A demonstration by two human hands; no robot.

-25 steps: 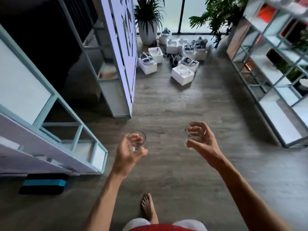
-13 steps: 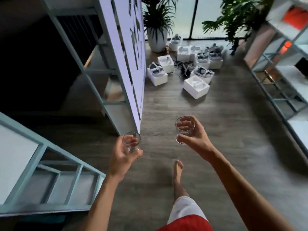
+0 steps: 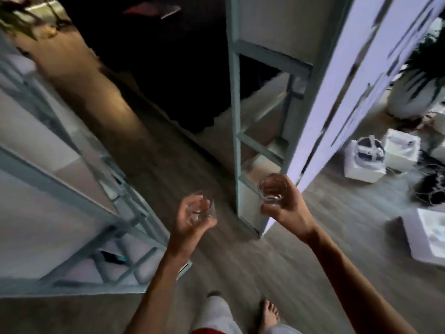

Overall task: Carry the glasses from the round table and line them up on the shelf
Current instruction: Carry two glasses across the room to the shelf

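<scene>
I carry two clear glasses, one in each hand, at chest height over the wooden floor. My left hand (image 3: 190, 221) is wrapped around a small clear glass (image 3: 201, 207), held upright. My right hand (image 3: 286, 208) grips a second clear glass (image 3: 272, 192), also upright, a little higher and farther forward. A pale green shelf unit (image 3: 79, 203) with white boards stands close on my left. A second shelf frame (image 3: 237, 131) stands straight ahead, just beyond the right glass. The round table is out of sight. The picture is blurred by motion.
A white cut-out partition panel (image 3: 337, 92) rises on the right of the frame ahead. White boxes (image 3: 363, 162) with headsets and a tangle of black cables (image 3: 431, 186) lie on the floor at the right. A potted plant (image 3: 414, 92) stands behind them. A dark passage opens between the shelves.
My view has swung left and nearer to the shelves; the boxes and plant slid to the right edge. Both hands still hold their glasses in the same pose.
</scene>
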